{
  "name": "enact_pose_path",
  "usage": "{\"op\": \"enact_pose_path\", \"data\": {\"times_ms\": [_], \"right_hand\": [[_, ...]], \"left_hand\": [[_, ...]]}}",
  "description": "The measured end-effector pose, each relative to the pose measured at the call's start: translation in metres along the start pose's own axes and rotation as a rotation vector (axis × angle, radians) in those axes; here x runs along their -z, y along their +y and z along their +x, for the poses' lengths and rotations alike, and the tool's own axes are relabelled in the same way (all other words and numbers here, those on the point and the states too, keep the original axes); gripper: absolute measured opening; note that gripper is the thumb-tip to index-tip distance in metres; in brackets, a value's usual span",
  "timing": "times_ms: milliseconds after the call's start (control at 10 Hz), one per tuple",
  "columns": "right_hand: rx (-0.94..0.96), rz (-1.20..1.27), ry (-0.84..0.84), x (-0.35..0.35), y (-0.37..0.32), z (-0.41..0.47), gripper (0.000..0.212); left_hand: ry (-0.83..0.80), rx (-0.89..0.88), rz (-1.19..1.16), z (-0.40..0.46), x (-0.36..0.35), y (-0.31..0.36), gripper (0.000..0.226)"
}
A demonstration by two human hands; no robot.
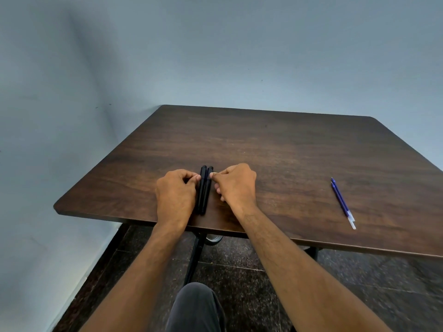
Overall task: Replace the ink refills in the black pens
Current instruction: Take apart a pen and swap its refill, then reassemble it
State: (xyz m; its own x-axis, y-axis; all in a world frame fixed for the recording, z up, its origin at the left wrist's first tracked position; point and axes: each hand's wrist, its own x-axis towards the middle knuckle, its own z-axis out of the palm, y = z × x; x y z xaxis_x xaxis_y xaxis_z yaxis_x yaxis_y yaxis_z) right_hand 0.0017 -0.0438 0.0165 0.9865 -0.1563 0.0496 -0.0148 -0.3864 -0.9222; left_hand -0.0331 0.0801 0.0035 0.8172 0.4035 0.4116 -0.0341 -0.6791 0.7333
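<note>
Two black pens (pixel 204 190) lie side by side on the dark wooden table (pixel 287 152), near its front edge, pointing away from me. My left hand (pixel 176 195) rests against the left pen, its curled fingertips touching the pen's upper part. My right hand (pixel 236 184) is on the right side, thumb and forefinger pinching the right pen near its cap end. Two blue ink refills (pixel 342 202) with clear tips lie together on the table far to the right, apart from both hands.
A blue-grey wall stands behind and to the left of the table. Under the table are a black metal frame (pixel 195 255) and a dark speckled floor. My knee (pixel 196 307) in dark trousers shows at the bottom.
</note>
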Motion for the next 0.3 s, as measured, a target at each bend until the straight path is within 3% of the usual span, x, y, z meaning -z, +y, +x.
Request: {"op": "enact_pose_path", "data": {"times_ms": [100, 200, 300], "right_hand": [[-0.02, 0.102, -0.033, 0.011, 0.002, -0.011, 0.024], [-0.026, 0.141, -0.074, 0.025, 0.009, -0.021, 0.01], [0.063, 0.02, -0.005, 0.053, 0.013, -0.027, 0.023]], "left_hand": [[-0.014, -0.017, 0.028, -0.001, 0.0, -0.002, 0.012], [-0.03, -0.037, -0.032, -0.004, -0.001, -0.002, 0.014], [0.014, -0.137, -0.066, -0.006, 0.003, 0.006, 0.021]]}}
